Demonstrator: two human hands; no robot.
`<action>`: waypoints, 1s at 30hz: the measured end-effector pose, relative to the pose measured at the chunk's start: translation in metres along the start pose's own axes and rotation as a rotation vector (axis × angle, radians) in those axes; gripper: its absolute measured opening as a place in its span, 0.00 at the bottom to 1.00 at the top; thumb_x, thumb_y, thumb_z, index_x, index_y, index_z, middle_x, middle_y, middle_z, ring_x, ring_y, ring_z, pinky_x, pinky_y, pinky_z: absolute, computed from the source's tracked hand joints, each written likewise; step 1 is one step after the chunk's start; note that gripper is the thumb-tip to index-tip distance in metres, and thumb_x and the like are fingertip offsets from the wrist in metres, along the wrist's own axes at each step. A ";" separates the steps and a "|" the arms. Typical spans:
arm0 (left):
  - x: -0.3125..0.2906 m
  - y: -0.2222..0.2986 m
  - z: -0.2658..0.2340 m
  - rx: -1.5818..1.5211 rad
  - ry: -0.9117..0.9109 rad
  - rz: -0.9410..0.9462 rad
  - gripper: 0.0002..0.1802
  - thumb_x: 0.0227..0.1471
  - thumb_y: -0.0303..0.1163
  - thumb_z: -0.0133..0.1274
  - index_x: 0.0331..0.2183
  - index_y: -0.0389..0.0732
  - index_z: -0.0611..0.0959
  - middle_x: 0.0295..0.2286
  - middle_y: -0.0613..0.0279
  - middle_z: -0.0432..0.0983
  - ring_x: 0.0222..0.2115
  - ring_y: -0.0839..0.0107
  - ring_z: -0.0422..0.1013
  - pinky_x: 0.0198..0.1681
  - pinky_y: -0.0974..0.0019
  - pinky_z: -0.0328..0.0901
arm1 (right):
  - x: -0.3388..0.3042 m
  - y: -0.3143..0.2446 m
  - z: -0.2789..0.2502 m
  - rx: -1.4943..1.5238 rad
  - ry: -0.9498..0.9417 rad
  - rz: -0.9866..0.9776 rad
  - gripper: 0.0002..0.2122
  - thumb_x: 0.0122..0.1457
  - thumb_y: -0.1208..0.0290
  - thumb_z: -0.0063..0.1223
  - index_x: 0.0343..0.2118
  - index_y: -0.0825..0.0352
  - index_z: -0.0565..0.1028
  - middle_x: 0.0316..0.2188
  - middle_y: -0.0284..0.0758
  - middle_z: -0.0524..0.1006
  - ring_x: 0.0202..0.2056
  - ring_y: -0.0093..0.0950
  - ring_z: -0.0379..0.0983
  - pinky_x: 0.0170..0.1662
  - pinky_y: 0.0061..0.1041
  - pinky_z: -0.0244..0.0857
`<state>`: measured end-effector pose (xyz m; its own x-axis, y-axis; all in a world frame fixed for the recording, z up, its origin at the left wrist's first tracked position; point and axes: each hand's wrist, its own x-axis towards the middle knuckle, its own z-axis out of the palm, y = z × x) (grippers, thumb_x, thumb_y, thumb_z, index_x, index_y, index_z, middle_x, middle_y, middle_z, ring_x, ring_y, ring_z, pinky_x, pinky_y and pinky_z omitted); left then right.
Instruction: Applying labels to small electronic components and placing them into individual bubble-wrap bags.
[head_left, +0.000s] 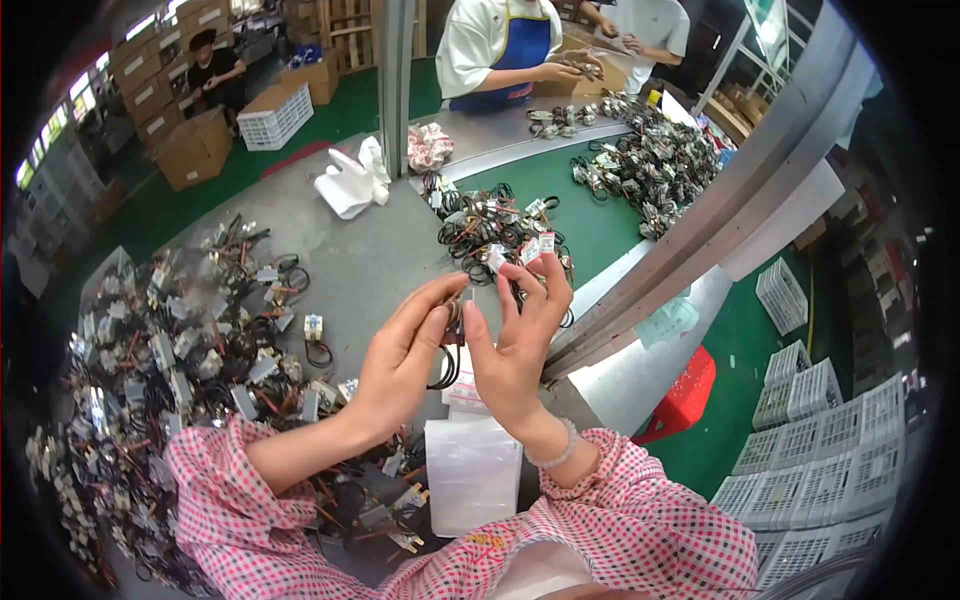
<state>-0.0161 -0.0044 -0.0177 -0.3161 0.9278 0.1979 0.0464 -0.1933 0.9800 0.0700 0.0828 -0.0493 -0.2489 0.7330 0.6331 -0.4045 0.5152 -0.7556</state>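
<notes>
My left hand (405,350) is closed around a small wired part with a looped black cable (447,368), held up over the middle of the bench. Its body is mostly hidden by the fingers. My right hand (520,355) is beside it, fingers spread and raised, the thumb at the part's edge. Small white and red labels (531,251) sit at its fingertips. Below both hands lies a stack of clear plastic bags (472,475), with a printed sheet (463,388) behind it.
Wired parts pile up on the left (190,370) and on the green belt (655,160). A metal post (690,235) rises on the right. White gloves (353,180), a red stool (685,395) and white crates (810,450) stand around. Co-workers (515,55) handle parts across the belt.
</notes>
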 end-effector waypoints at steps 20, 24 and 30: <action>0.002 -0.018 0.004 0.031 0.118 -0.013 0.18 0.57 0.26 0.41 0.49 0.36 0.69 0.44 0.60 0.68 0.41 0.77 0.66 0.43 0.75 0.61 | 0.003 -0.017 0.004 0.332 0.093 0.227 0.37 0.44 0.90 0.52 0.57 0.65 0.48 0.52 0.35 0.50 0.46 0.27 0.55 0.48 0.25 0.61; 0.005 -0.019 0.006 -0.128 0.115 -0.055 0.18 0.57 0.28 0.42 0.48 0.31 0.68 0.42 0.57 0.69 0.42 0.74 0.67 0.45 0.72 0.63 | 0.005 -0.008 -0.001 0.276 0.071 0.194 0.38 0.45 0.91 0.50 0.57 0.64 0.46 0.53 0.35 0.48 0.47 0.30 0.55 0.48 0.32 0.64; 0.009 -0.039 0.004 -0.443 0.146 -0.278 0.15 0.57 0.30 0.43 0.44 0.31 0.68 0.37 0.59 0.70 0.36 0.72 0.70 0.43 0.68 0.66 | 0.011 -0.003 -0.011 0.444 -0.028 0.266 0.39 0.45 0.89 0.51 0.59 0.62 0.44 0.54 0.37 0.46 0.49 0.34 0.55 0.49 0.38 0.64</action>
<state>-0.0173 0.0128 -0.0537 -0.3895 0.9153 -0.1027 -0.4512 -0.0924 0.8876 0.0777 0.0943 -0.0421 -0.4147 0.7980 0.4373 -0.6568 0.0701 -0.7508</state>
